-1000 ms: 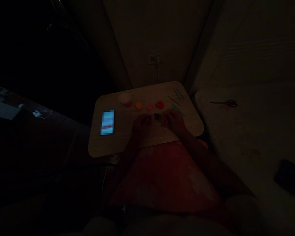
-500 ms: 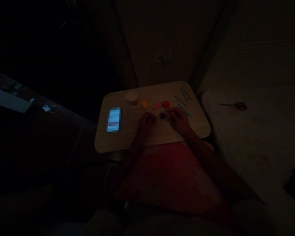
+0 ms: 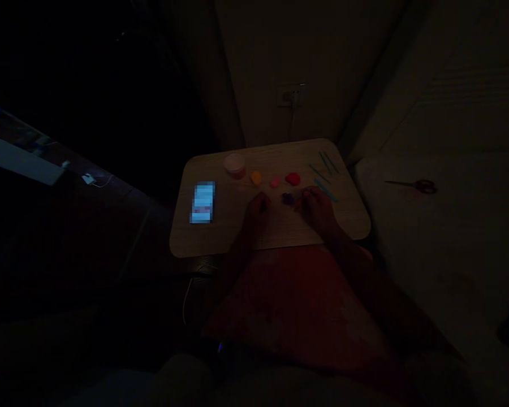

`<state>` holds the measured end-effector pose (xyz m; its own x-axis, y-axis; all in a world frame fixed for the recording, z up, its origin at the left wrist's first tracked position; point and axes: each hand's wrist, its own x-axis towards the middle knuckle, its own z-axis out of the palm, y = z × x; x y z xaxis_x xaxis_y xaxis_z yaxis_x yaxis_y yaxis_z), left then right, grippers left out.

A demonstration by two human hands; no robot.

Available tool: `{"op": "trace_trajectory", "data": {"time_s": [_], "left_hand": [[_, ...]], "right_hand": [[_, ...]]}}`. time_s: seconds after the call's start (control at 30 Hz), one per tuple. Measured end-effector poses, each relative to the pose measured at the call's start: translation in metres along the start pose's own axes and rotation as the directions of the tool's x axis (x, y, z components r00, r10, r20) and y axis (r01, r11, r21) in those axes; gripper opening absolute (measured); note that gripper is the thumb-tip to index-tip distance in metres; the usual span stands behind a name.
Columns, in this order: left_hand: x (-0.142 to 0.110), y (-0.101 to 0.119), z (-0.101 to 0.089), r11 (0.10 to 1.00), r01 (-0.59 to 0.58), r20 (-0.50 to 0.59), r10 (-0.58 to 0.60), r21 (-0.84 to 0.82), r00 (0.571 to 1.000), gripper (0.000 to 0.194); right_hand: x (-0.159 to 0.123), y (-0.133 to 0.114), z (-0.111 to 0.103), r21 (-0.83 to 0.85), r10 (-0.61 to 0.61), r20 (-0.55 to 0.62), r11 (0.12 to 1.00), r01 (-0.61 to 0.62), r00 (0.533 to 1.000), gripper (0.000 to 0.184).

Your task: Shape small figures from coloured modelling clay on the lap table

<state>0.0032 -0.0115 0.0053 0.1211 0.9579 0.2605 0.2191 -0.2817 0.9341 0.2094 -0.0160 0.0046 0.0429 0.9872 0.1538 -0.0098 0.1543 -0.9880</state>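
The scene is very dark. My left hand [image 3: 257,208] and my right hand [image 3: 316,206] rest on a small wooden lap table [image 3: 220,237]. A dark purple lump [image 3: 287,198] lies between them, close to the fingertips of my right hand. Both hands look loosely curled; their fingers are too dim to read. Behind the purple lump lie a red lump [image 3: 293,179], a pink lump [image 3: 275,182] and an orange lump [image 3: 256,177]. A small pale tub [image 3: 234,164] stands further left. Thin teal sticks [image 3: 323,172] lie beyond my right hand.
A lit phone [image 3: 203,202] lies on the table's left side. Scissors [image 3: 415,185] rest on the pale bedding at right. A red cushion [image 3: 297,305] lies under my forearms. A wall socket [image 3: 290,95] with a cable is behind the table.
The view has swung left, so everything sits further right in the picture. My hands have stayed beside the purple lump, and the light has dimmed a little.
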Motion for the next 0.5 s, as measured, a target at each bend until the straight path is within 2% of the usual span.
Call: {"op": "trace_trajectory", "data": {"time_s": [0.2,0.5], "left_hand": [[-0.0001,0.0043,-0.0005,0.999,0.03,-0.016,-0.03,0.016,0.999,0.026],[-0.0017,0.0084,0.0024,0.996,0.086,-0.027,-0.085,0.033,0.996,0.021]], "right_hand": [[-0.0023,-0.0072,-0.0054,-0.113,-0.049,0.029,0.992,0.052,0.998,0.05],[-0.0021,-0.0045,-0.0053,-0.06,0.0,0.047,0.998,0.003,0.999,0.052]]}}
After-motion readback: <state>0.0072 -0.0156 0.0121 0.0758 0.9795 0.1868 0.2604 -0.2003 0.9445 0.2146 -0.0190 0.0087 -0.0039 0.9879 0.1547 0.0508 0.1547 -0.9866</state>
